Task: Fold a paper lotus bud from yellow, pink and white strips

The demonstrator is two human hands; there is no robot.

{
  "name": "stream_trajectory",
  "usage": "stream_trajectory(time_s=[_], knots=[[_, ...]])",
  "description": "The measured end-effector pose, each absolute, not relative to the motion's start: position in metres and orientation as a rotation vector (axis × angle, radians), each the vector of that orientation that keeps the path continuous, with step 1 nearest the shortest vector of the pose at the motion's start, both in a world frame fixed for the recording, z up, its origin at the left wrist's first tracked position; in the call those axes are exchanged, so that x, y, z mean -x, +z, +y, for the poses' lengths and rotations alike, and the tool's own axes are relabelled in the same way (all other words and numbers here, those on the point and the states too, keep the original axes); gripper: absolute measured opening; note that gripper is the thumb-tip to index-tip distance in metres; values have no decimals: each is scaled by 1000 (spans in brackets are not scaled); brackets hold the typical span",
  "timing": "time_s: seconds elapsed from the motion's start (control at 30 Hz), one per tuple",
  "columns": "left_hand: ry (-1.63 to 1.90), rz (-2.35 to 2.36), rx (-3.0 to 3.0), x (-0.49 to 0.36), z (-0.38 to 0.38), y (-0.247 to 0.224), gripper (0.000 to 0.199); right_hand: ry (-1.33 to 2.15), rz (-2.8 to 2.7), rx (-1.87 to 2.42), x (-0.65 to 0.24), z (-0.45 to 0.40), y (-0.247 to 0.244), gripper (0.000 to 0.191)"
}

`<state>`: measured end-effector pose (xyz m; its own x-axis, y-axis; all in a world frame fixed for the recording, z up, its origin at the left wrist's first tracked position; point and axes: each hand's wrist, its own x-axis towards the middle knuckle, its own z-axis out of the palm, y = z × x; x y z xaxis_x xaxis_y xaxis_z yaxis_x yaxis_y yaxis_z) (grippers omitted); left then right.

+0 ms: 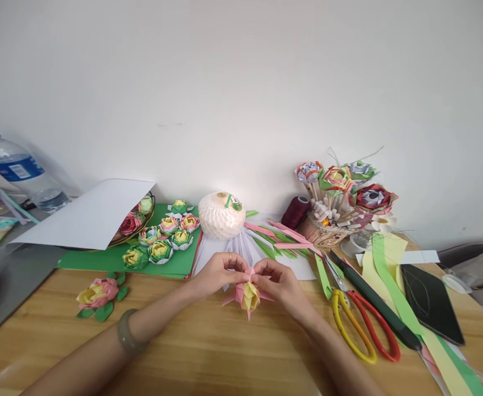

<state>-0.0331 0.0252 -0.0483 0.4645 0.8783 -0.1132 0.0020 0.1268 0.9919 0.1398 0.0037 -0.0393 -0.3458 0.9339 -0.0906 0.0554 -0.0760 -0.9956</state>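
A pink and yellow folded paper flower (248, 297) is held just above the wooden table, its pink points sticking out to the sides and downward. My left hand (220, 274) pinches its upper left part between thumb and fingers. On the upper right, my right hand (278, 281) grips the same flower, the fingertips of both hands nearly meeting at a pink petal. Behind the hands, white paper strips (241, 250) fan out beneath a white netted ball (221, 215). Pink strips (293, 245) and green ones lie to their right.
Green paper (188, 260) carries several small paper flowers. A finished pink flower (97, 293) lies at left, near a bottle (18, 168). Scissors (355, 308), a dark-handled cutter (379, 302), a phone (432, 302), thread (296, 212) and a flower basket (322, 231) stand or lie right.
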Motion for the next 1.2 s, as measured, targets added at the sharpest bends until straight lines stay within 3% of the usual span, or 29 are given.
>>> stream_trajectory(time_s=[0.2, 0.43, 0.73, 1.03, 1.2], knots=[[811, 886, -1344, 31, 26, -50, 15, 1379, -1516, 1159, -137, 3, -46, 20], [899, 996, -1480, 29, 19, -52, 12, 803, -1848, 1211, -135, -3, -51, 11], [867, 941, -1444, 34, 27, -55, 14, 1177, -1718, 1271, -139, 7, -44, 20], [805, 973, -1384, 33, 32, -63, 21, 849, -1847, 1337, -138, 2, -51, 15], [877, 1015, -1387, 28, 20, -62, 14, 482, -2000, 1223, -138, 0, -59, 11]])
